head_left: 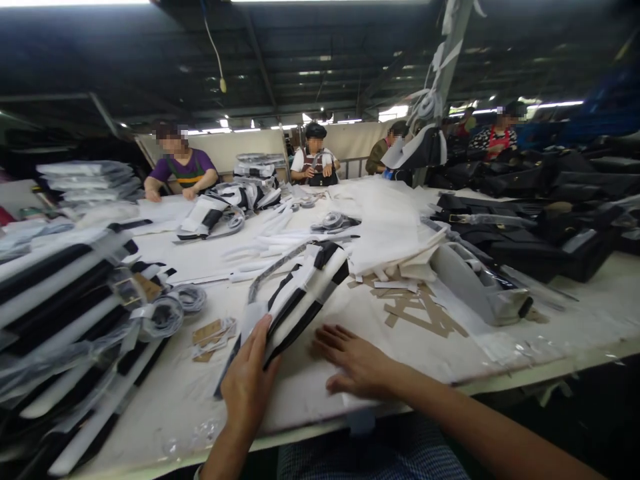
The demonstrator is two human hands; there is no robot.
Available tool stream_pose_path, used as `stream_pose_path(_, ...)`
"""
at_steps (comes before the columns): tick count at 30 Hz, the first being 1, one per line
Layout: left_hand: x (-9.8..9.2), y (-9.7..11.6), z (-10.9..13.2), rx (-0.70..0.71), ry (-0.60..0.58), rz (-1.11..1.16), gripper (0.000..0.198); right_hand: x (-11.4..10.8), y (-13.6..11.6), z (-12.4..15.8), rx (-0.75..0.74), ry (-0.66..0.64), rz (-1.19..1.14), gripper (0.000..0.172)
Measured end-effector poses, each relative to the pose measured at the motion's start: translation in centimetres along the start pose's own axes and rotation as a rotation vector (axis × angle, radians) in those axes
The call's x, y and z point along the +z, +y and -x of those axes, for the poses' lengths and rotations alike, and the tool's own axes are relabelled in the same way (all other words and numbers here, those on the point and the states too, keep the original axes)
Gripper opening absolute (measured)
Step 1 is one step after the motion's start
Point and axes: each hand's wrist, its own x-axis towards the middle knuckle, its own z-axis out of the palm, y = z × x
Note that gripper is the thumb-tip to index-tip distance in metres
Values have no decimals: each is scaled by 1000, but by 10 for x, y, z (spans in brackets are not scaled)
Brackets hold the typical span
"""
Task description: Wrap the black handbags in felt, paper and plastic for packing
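A row of black bags wrapped in white paper (300,293) lies on the white table (165,400) in front of me. My left hand (247,387) rests with its fingers stretched along the near end of that row, touching the paper. Beside it, my right hand (357,367) lies flat and open on the table, fingers spread toward the bags, holding nothing.
Stacked black and white wrapped bags (60,313) fill the left edge. Cardboard tags (213,333) and coiled straps (170,310) lie nearby. A grey bag (480,283), brown paper strips (415,310) and black bags (540,233) sit right. Three people (183,167) work at the far side.
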Motion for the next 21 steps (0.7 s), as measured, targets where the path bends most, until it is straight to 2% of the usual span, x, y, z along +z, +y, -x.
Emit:
stream_pose_path(3,0,4,-3,-15,11,-3,75,-6,5,-47,-221,-13,17,69)
stream_pose_path(6,-2,7,-7,-20,12,-8,78,-10,5,-75,-211,48,64,52)
stream_pose_path(8,-3,6,-9,-7,24,-5,80,-7,-2,-71,-125,115,77,51)
stream_pose_path(10,-3,4,-10,6,38,-1,80,0,-13,-49,-29,167,85,57)
stream_pose_path(12,-3,4,-12,27,41,6,80,12,-22,-23,48,158,84,63)
stream_pose_path(14,-4,8,-15,66,45,11,77,22,-26,-5,62,105,85,69)
stream_pose_path(17,-10,22,-19,146,73,10,66,29,-25,-4,47,133,128,64)
stream_pose_path(19,-16,33,-20,223,109,-3,56,27,-27,-8,-26,264,169,51)
stream_pose_path(21,-21,44,-17,311,141,-28,48,20,-35,-6,-197,409,175,38)
